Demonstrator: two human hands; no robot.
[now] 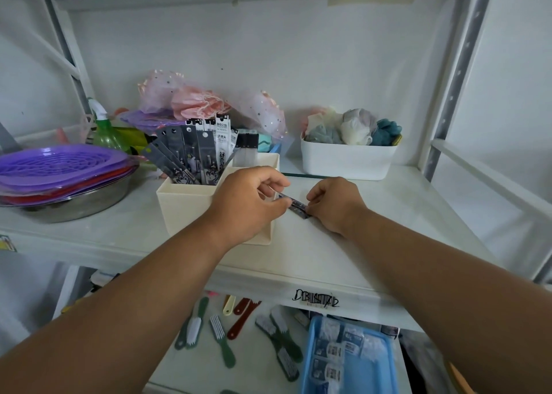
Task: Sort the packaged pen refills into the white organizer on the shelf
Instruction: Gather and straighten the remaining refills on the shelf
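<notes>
A white organizer (185,202) with compartments stands on the shelf (373,232) left of centre. Several grey and white refill packs (194,151) stand upright in its back-left compartment. A dark refill pack (295,205) lies low over the shelf just right of the organizer. My left hand (248,202) pinches its left end, reaching across the organizer's front right corner. My right hand (334,202) grips its right end, fingers curled over it against the shelf. Most of the pack is hidden by the two hands.
A white bin (346,160) of cloth items stands at the back right. Purple trays on a metal pan (74,202) sit at the left. Pink mesh bags (191,101) and a green spray bottle (104,131) stand behind the organizer. Brushes (218,334) and a blue tray (352,352) lie on the lower shelf.
</notes>
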